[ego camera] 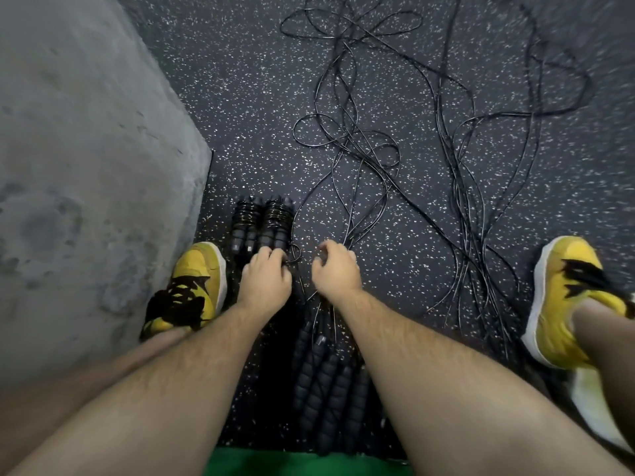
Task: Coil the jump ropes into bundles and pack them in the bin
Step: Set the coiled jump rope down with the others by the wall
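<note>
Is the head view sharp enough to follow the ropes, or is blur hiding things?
Head view: motion blur smears the right shoe and far-right floor; loose ropes at centre are readable; dim light merges the handles between the forearms into it.

Left hand (264, 280) fingers (271, 256) hide their grip (right hand (335, 269) likewise).

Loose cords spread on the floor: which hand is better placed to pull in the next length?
Right, probably. The right hand hovers beside the loose cords that trail away ahead, while the left hand is busy pinching a small loop next to the coiled bundles.
</note>
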Demonstrator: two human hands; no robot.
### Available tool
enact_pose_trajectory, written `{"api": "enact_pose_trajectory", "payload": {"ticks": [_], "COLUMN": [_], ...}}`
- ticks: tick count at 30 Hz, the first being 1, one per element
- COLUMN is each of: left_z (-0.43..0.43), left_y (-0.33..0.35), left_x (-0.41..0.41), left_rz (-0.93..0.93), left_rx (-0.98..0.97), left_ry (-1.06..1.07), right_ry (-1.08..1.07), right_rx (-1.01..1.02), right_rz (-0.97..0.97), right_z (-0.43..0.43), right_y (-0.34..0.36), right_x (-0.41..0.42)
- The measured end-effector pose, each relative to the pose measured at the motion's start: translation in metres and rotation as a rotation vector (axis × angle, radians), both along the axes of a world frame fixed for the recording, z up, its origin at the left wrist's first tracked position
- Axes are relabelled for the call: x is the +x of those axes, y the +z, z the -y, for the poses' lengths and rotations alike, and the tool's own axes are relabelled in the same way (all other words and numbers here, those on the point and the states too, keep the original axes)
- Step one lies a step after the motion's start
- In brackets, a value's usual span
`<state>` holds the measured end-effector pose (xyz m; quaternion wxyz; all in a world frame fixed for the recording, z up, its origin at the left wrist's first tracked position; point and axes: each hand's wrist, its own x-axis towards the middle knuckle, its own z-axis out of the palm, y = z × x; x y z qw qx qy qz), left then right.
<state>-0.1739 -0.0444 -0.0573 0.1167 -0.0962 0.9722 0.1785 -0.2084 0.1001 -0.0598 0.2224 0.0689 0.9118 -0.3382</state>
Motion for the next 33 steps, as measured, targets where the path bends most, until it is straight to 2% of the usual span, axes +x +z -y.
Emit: {"api": "enact_pose_trajectory", "payload": {"ticks": [5, 9, 16, 23, 29, 31, 33], "left_z": [-0.036, -0.057, -0.078, -0.095, -0.107, -0.107, -0.107], "left_y": [-0.014, -0.017, -0.005, -0.012, -0.016, -0.014, -0.008], "left_x": [0.035, 0.047, 0.035, 0.026, 0.01, 0.007, 0.008], "left_rz": [0.381, 0.461, 0.48, 0.433, 0.425, 0.355, 0.287], "left_rx": [0.06, 0.017, -0.205, -0.233, -0.195, -0.115, 0.065], "left_ry": [0.118, 0.117, 0.074, 0.038, 0.176, 0.211, 0.288], "right_ry": [0.012, 0.095, -0.043, -0.085, -0.118, -0.14, -0.172], "right_rx": [0.022, 0.027, -0.068, -0.102, -0.13, -0.141, -0.169], "right_rz": [0.13, 0.25, 0.317, 0.343, 0.318, 0.272, 0.232], "right_z": [-0.039, -0.052, -0.078, -0.098, -0.09, -0.085, -0.08], "right_y": [-0.006, -0.013, -0.01, -0.01, -0.01, -0.007, -0.002], "right_x": [0.038, 0.058, 0.061, 0.059, 0.054, 0.049, 0.043]}}
